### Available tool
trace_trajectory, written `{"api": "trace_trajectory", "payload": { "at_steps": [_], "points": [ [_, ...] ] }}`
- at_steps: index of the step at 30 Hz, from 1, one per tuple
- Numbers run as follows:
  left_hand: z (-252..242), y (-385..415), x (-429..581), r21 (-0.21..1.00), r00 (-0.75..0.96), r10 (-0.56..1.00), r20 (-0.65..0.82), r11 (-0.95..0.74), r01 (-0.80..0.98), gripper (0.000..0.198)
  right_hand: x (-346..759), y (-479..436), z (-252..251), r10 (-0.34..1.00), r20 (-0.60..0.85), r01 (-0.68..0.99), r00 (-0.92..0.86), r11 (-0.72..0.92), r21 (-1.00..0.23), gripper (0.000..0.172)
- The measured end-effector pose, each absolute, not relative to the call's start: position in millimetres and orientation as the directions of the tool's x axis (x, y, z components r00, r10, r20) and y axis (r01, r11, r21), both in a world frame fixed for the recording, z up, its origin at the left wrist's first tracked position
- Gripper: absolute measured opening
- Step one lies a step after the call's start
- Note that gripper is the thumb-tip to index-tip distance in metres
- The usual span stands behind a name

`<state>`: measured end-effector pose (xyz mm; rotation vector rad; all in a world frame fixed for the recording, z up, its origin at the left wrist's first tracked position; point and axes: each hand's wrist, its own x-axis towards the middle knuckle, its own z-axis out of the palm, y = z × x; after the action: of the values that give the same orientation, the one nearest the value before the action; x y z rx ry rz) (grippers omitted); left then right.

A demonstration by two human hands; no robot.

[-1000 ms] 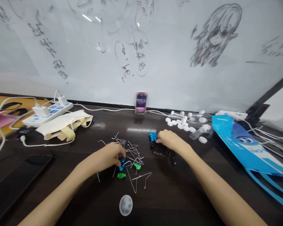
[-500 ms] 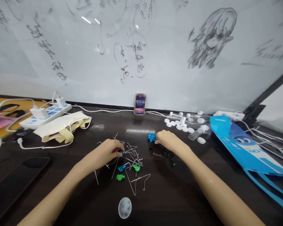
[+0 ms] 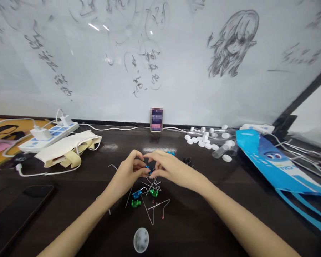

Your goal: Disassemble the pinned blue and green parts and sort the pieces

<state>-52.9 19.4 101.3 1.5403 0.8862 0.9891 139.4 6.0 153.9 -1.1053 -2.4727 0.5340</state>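
My left hand (image 3: 131, 168) is closed in a pinch on a small blue metallic part (image 3: 149, 170), above the table's middle. My right hand (image 3: 167, 166) meets it fingertip to fingertip, its fingers bent round the same spot; what they pinch is hidden. Below the hands lie bent metal wires (image 3: 151, 185), some with reddish ends. Among them are a blue part (image 3: 137, 194), a green part (image 3: 154, 193) and another green part (image 3: 136, 203). Behind my right hand, more blue pieces (image 3: 171, 153) show in part, with small black pieces (image 3: 187, 161) beside them.
White caps (image 3: 215, 147) and clear tubes (image 3: 219, 152) lie at the back right, beside a blue bag (image 3: 267, 160). A frosted oval disc (image 3: 141, 240) is at the front. Leftward are a cream pouch (image 3: 66, 148), a power strip (image 3: 49, 137) and a dark phone (image 3: 21, 217).
My right hand has moved left from the blue and black pieces to meet my left hand. My left hand has shifted slightly right with the blue part. The view has turned slightly.
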Motion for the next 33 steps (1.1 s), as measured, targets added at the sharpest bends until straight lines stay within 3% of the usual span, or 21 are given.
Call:
{"api": "trace_trajectory", "payload": {
  "at_steps": [2, 7, 13, 21, 33],
  "points": [
    [102.1, 20.7, -42.7, 0.991, 0.351, 0.926, 0.135, -0.129, -0.040, 0.034, 134.7, 1.6, 153.8, 0.755, 0.217, 0.620, -0.619, 0.640, -0.454, 0.028],
    [113.3, 34.8, -9.0, 0.993, 0.287, 0.956, 0.058, -0.025, -0.118, 0.035, 154.8, 15.2, 156.6, 0.784, 0.218, 0.743, -0.582, 0.621, -0.248, 0.011],
    [102.0, 63.8, 28.2, 0.996, 0.218, 0.974, -0.060, 0.073, -0.053, 0.019, 196.6, 41.6, 152.7, 0.913, -0.030, 0.912, -0.408, 0.409, 0.043, 0.012],
    [73.7, 68.2, 56.3, 0.988, 0.271, 0.953, -0.135, 0.150, -0.036, 0.008, 191.8, 41.0, 132.1, 0.935, -0.110, 0.925, -0.338, 0.351, 0.143, 0.018],
    [86.3, 73.3, 25.2, 0.995, 0.313, 0.945, -0.092, 0.102, -0.013, 0.026, 169.4, 28.0, 126.9, 0.949, -0.063, 0.927, -0.309, 0.315, 0.204, 0.028]
  ]
}}
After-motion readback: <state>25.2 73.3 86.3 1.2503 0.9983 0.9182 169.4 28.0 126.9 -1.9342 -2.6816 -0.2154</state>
